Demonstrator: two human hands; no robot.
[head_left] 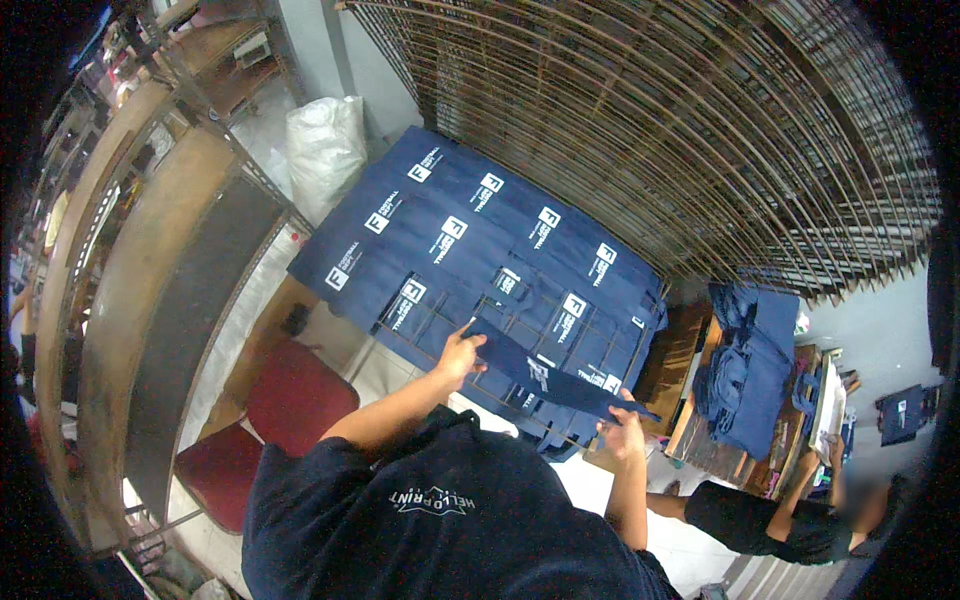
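Note:
A navy fabric piece (pixel 540 376) with a white print stretches between my two hands, its near edge hanging loose. My left hand (pixel 461 358) pinches its left end, thumb against fingers. At the other end, my right hand (pixel 622 428) grips the cloth near the corner. Beneath and beyond it lies a wire drying rack (pixel 512 330), largely covered with rows of printed navy fabric pieces (pixel 440 190). Some wires show between the nearer pieces.
Raised wire rack shelves (pixel 640 110) lean over the far side. At right, folded navy cloth (pixel 745 370) lies piled on a wooden table, where another person (pixel 770 520) works. Red chairs (pixel 300 390), a long bench (pixel 180 330) and a white sack (pixel 326 150) stand left.

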